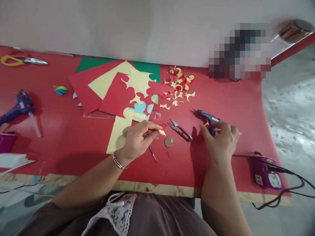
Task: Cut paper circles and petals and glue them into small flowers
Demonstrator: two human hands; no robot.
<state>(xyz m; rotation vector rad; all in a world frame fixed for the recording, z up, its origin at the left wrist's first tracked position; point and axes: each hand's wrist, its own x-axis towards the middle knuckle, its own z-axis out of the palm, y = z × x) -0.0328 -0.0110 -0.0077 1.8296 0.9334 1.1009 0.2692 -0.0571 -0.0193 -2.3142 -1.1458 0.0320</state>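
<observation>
Between the thumb and fingers of my left hand (140, 138) is a small folded paper piece (161, 132), red and yellow. My right hand (222, 139) has its thumb and fingers about the blue hot glue gun (208, 117), which lies on the table with its nozzle to the upper left. Thread snips (180, 130) with dark handles lie between my hands. Below them is a small round brown disc (169, 142) with a pale yellow spot on it. A thin blue brush (152, 153) lies partly hidden under my left hand.
Red, yellow and green paper sheets (91, 88) overlap at the back, with cut scraps (176, 95) beside them. Yellow-handled scissors (24, 61) and another glue gun (21, 106) are at left. A purple power box (267, 173) with black cables sits at right.
</observation>
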